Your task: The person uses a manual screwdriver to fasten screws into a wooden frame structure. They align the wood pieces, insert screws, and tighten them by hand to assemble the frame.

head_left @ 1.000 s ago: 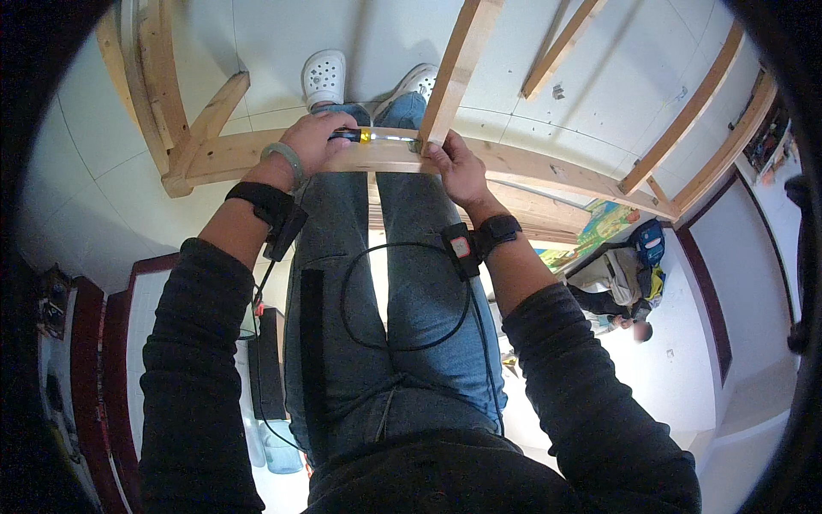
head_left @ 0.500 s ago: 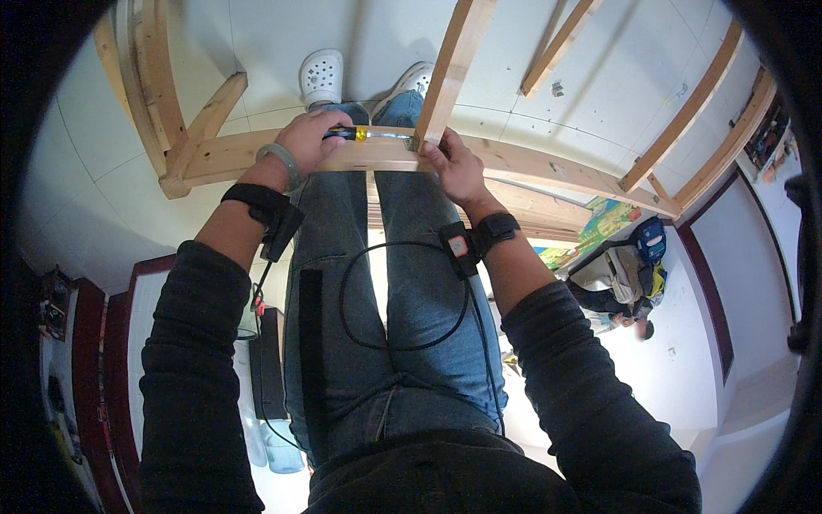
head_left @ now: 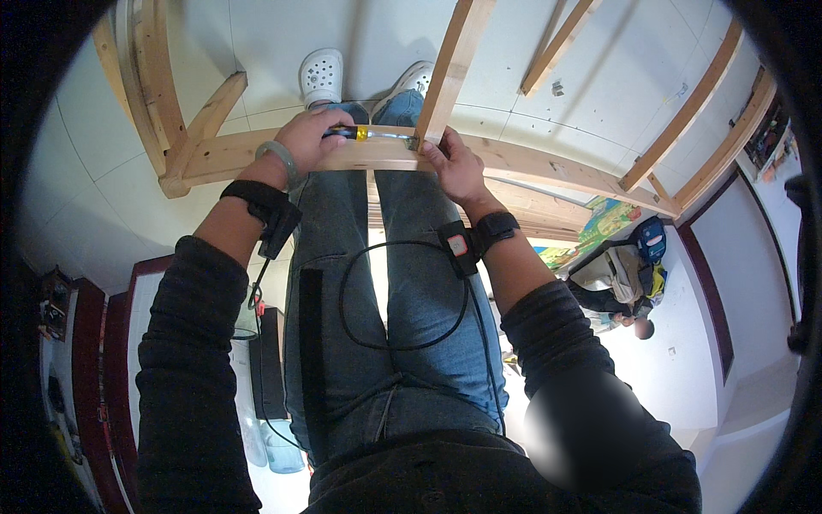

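My left hand [head_left: 306, 141] is closed around the black and yellow handle of a screwdriver [head_left: 361, 133]. Its metal shaft points right, lying along the top of a long wooden rail [head_left: 368, 158]. The tip meets a small metal bracket [head_left: 413, 144] at the foot of a wooden crosspiece [head_left: 451, 73], which joins the rail there; the screw itself is too small to make out. My right hand [head_left: 461, 170] grips this joint from the right, thumb on the near side and fingers partly hidden behind the wood.
More wooden bars [head_left: 561, 47] of the frame extend to the right, and another corner joint [head_left: 175, 184] is at the left. My shoes [head_left: 322, 79] stand on the tiled floor beyond the rail. A black cable [head_left: 344, 300] loops over my jeans. A person [head_left: 632, 324] is at the right.
Both hands keep their places on the rail. The screwdriver handle looks very slightly turned in my left hand.
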`<state>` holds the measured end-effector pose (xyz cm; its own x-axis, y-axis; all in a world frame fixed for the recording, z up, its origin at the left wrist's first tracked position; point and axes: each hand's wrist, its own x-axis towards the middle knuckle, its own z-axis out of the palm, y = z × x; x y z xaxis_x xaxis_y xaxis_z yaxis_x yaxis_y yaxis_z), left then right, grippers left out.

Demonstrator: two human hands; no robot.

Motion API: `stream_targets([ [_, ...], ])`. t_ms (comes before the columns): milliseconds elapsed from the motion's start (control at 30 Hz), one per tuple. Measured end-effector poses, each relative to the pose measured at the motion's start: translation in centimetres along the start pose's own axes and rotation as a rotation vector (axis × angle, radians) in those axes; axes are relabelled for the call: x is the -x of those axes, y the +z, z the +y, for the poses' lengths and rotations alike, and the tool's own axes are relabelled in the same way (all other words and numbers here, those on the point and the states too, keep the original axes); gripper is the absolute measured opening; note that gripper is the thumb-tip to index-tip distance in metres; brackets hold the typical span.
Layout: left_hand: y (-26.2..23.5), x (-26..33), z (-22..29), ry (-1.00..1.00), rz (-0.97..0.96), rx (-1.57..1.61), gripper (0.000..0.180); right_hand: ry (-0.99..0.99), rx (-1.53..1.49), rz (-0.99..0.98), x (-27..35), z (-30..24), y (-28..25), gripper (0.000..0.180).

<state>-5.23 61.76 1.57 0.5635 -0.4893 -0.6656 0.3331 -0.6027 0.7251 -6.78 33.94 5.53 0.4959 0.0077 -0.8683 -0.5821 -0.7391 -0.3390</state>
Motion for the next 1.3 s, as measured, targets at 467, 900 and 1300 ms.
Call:
stream_targets([
  [467, -3.1, -2.9, -0.3, 0.025, -0.177, 0.19, 0.032, 0.075, 0.136, -0.04, -0.1, -1.3, -0.5, 0.054],
  [900, -2.9, -4.4, -1.1, -0.194, -0.448, 0.323, 0.03, 0.142, 0.129, -0.02, -0.5, -2.0, -0.4, 0.056],
  [1300, -4.9, -5.2, -2.1, -0.425, -0.498, 0.867, 0.034, 0.104, -0.421, 0.139, 0.0, -0.7, 0.1, 0.05],
])
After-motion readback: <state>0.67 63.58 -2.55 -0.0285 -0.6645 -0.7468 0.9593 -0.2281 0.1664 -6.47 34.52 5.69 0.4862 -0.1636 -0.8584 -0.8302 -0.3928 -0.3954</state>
